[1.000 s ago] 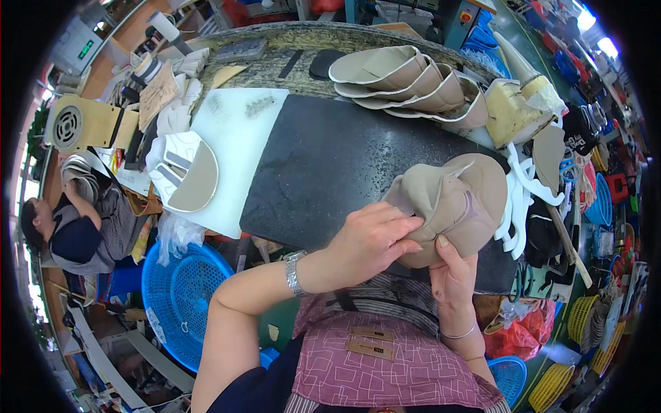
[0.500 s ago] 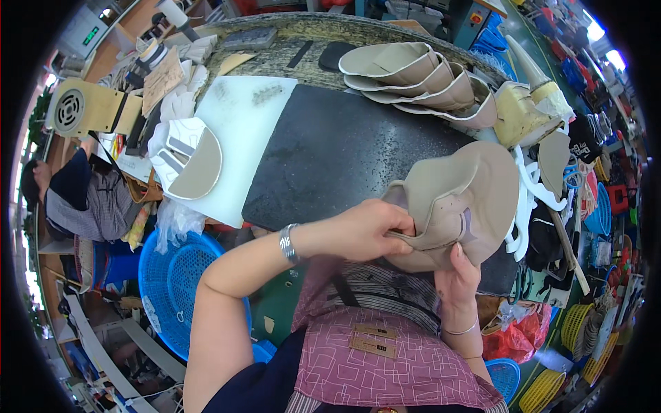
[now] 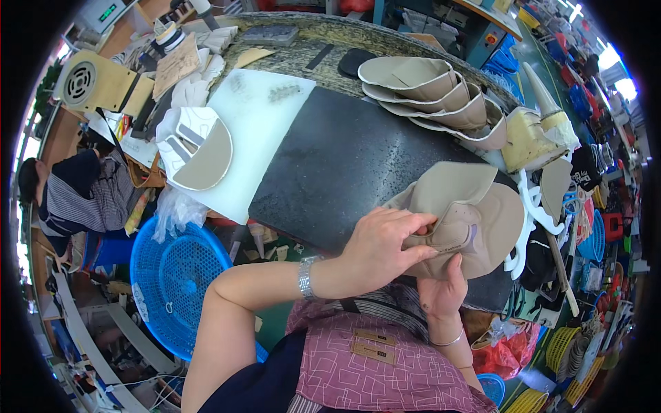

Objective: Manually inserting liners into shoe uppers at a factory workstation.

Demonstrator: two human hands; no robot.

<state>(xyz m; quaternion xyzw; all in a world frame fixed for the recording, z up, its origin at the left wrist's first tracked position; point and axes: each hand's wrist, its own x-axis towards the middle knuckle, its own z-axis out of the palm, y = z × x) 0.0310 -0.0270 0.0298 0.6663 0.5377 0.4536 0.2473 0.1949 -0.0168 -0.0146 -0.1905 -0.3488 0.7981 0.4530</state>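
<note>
A beige cap (image 3: 492,227) is held at the right front of the black board, with its wide curved part turned to the right and a stitched, printed patch facing up. My left hand (image 3: 385,244) is closed on its left edge, thumb and forefinger pinching the fabric. From below, my right hand (image 3: 442,292) supports the near edge, its thumb pressed on top and its other fingers hidden under the cap. Beyond it, several beige cap pieces (image 3: 420,76) lie nested in a stack.
The black board (image 3: 330,158) lies beside a white board (image 3: 258,110) bearing white and beige curved pieces (image 3: 206,155). A yellowish block with a cone (image 3: 537,138) and white hooked parts (image 3: 529,213) stand right. A blue basket (image 3: 182,275) sits lower left; a person (image 3: 89,186) works at far left.
The cap has tilted and turned, now lying flatter and lower, with more of its patch showing. Both hands have shifted slightly along with it, and the head view has moved a little.
</note>
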